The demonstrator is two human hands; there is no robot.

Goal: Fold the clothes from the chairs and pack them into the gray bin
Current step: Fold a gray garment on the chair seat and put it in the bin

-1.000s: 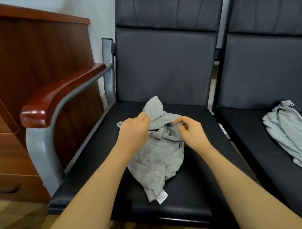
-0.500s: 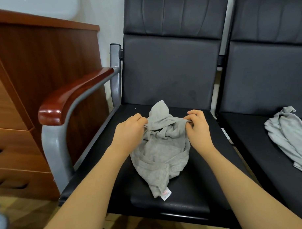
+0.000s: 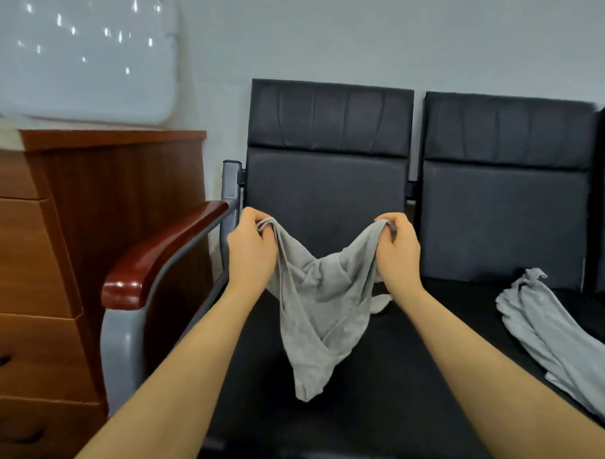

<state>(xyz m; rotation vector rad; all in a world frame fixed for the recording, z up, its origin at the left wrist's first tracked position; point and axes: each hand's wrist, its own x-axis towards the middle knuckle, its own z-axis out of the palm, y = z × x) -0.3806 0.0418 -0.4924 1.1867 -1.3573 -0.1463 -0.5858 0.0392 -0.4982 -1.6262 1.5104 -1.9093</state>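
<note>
A grey garment [image 3: 317, 307] hangs in the air over the black seat of the left chair [image 3: 327, 201]. My left hand [image 3: 250, 251] grips its upper left edge and my right hand [image 3: 398, 250] grips its upper right edge, so the cloth sags between them and tapers to a point below. A second, lighter grey garment [image 3: 555, 333] lies crumpled on the seat of the right chair [image 3: 506, 205]. The gray bin is not in view.
A red-brown wooden armrest [image 3: 158, 255] on a grey metal frame stands just left of my left arm. A wooden drawer cabinet [image 3: 55, 255] fills the left side. A white wall with a whiteboard [image 3: 82, 58] is behind.
Both hands have lifted the grey garment off the left seat and drawn apart, spreading its top edge. The camera has tilted upward, showing more wall.
</note>
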